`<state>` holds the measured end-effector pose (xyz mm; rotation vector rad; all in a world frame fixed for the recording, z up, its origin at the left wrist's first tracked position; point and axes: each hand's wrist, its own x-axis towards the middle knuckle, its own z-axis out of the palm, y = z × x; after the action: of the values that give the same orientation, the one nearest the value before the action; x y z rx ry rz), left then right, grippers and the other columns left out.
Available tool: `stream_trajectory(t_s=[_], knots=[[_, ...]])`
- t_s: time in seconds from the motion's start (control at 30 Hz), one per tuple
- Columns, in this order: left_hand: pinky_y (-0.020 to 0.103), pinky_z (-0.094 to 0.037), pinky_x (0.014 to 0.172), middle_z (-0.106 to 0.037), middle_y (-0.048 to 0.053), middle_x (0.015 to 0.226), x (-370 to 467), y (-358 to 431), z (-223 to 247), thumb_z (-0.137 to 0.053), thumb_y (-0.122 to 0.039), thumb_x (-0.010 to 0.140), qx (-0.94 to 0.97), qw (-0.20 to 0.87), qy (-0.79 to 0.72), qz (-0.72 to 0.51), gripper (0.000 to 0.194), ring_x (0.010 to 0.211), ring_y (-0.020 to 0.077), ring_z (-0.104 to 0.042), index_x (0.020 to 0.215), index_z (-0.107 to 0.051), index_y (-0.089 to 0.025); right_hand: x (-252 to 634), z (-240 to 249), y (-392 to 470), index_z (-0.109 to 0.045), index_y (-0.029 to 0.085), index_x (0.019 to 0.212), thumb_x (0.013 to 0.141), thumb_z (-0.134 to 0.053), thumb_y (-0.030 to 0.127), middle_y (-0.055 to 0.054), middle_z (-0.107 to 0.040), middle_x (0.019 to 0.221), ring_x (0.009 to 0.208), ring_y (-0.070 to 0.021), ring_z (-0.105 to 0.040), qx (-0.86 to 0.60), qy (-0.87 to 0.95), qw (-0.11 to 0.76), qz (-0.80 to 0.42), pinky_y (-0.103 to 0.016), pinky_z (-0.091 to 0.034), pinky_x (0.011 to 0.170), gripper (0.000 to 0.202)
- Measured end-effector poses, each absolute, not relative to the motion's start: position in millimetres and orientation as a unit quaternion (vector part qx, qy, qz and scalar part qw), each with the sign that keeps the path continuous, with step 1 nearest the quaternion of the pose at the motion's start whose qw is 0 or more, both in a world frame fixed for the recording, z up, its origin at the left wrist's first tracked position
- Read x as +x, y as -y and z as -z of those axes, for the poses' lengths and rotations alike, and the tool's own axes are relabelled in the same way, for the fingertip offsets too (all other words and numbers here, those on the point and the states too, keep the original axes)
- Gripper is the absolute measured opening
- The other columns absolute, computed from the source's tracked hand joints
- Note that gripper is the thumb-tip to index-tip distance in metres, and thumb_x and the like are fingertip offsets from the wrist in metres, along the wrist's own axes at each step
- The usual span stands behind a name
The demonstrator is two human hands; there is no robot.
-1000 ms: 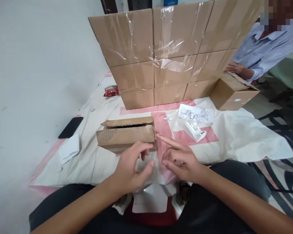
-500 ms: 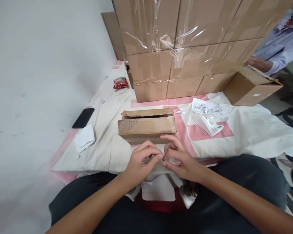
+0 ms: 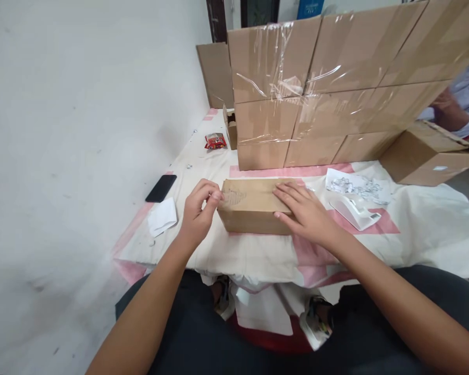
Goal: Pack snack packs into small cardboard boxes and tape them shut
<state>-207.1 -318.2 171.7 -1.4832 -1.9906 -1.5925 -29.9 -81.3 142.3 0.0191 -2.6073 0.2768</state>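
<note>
A long brown cardboard box [image 3: 254, 221] lies on the cloth in front of me, its top flaps down. My right hand [image 3: 303, 208] rests on its right part, fingers stretched over the top and thumb near the front edge. At the box's left end is my left hand [image 3: 203, 205], thumb and forefinger pinched together near the top corner. What the pinch holds, if anything, is too small to make out. To the right stands a white tape dispenser [image 3: 355, 212], in front of a white sheet with small crumpled silvery-white pieces [image 3: 357, 188].
Taped cartons [image 3: 269, 120] form a wall at the back. An open carton [image 3: 426, 156] stands at the right, beside another person's hand [image 3: 449, 109]. On the left lie a black phone [image 3: 161, 188], a folded white paper [image 3: 162, 216] and a red packet [image 3: 215, 141].
My hands were together in front of the box and have moved apart onto its two ends. The box's raised top flaps are now down. The view has shifted left.
</note>
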Motion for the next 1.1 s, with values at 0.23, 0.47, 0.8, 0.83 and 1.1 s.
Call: stream_trajectory(t_s=[0.23,0.47,0.8,0.83,1.1], knots=[[0.039,-0.041,0.099,-0.057,0.005,0.105,-231.7,300.3,-168.6,-0.047,-0.032,0.100,-0.541,-0.013,0.707,0.455,0.022,0.105,0.0209,-0.055,0.082,-0.056,-0.022,-40.5,-125.7,77.7,-0.057,0.012,0.141,0.099,-0.052,0.046,-0.015,-0.053,0.150,0.144,-0.0362,-0.041,0.001,0.969,0.231,-0.091,-0.058,-0.040,0.116,0.054],[0.039,-0.038,0.104,-0.060,0.005,0.111,-223.5,269.7,-170.4,-0.047,-0.031,0.099,-0.584,-0.025,0.698,0.413,0.019,0.111,0.0211,-0.053,0.084,-0.056,-0.022,-40.3,-126.6,79.8,-0.059,0.012,0.140,0.098,-0.054,0.045,-0.015,-0.056,0.147,0.142,-0.0368,-0.043,0.008,0.963,0.249,-0.098,-0.059,-0.044,0.112,0.053],[0.040,-0.039,0.106,-0.061,0.005,0.111,-227.2,250.0,-165.8,-0.053,-0.031,0.096,-0.593,-0.033,0.691,0.413,0.013,0.114,0.0215,-0.054,0.086,-0.054,-0.023,-40.9,-126.0,81.2,-0.060,0.013,0.139,0.098,-0.053,0.047,-0.015,-0.058,0.144,0.140,-0.0372,-0.044,0.014,0.958,0.267,-0.103,-0.059,-0.044,0.111,0.053],[0.040,-0.039,0.105,-0.062,0.005,0.111,-227.6,249.0,-165.5,-0.055,-0.031,0.094,-0.592,-0.035,0.700,0.398,0.012,0.113,0.0219,-0.054,0.087,-0.055,-0.023,-40.8,-126.4,81.5,-0.060,0.014,0.139,0.098,-0.053,0.047,-0.015,-0.058,0.144,0.140,-0.0369,-0.045,0.013,0.958,0.266,-0.106,-0.058,-0.044,0.111,0.053],[0.048,-0.032,0.105,-0.057,0.004,0.134,-221.6,249.3,-165.6,-0.064,-0.037,0.089,-0.568,-0.025,0.787,0.239,0.014,0.126,0.0283,-0.044,0.094,-0.062,-0.025,-41.3,-125.6,81.1,-0.059,0.017,0.140,0.097,-0.054,0.047,-0.016,-0.058,0.144,0.140,-0.0383,-0.043,0.011,0.957,0.263,-0.121,-0.061,-0.043,0.111,0.053]])
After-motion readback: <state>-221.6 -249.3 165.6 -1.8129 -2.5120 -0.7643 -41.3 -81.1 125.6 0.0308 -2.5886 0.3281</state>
